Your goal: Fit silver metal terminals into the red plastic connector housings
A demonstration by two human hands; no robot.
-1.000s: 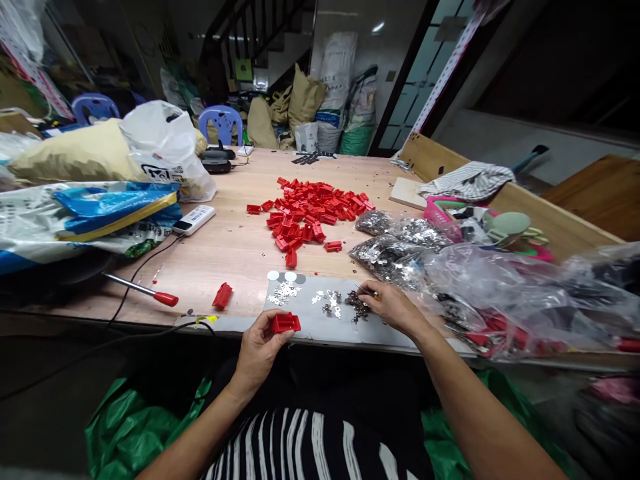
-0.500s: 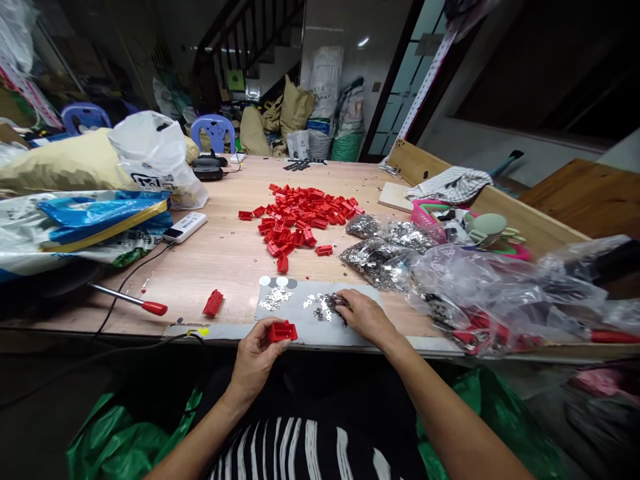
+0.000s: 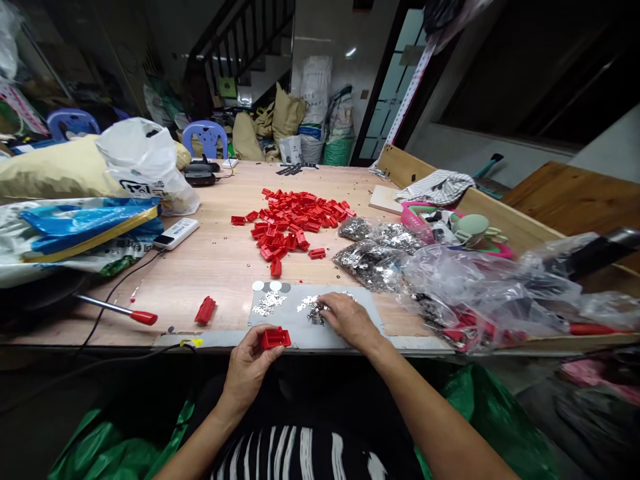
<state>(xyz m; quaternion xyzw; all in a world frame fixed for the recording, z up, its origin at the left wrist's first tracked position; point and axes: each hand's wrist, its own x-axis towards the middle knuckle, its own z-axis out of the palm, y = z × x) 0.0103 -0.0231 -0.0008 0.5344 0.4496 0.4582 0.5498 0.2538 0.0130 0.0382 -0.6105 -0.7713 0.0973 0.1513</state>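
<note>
A person's left hand curls around a red plastic part at the near edge of a grey board, fingers closed on one side and thumb pressed against it, while the right hand rests on the board, its fingertips drawn together over a small heap of metal pieces; this view does not show whether they pinch a piece. Loose silver pieces lie just left of the heap, near white discs at the board's far edge. A red pile of similar plastic parts covers the wooden table beyond. Because the board carries the pieces unsecured, a brushed wrist could scatter them among specks already on the table. The red part sits close to the table edge, so a loosened grip could drop it into the dark lap area. A clear plastic bag slumps nearby and could snag the right forearm, dragging bagged metal parts toward the board
</note>
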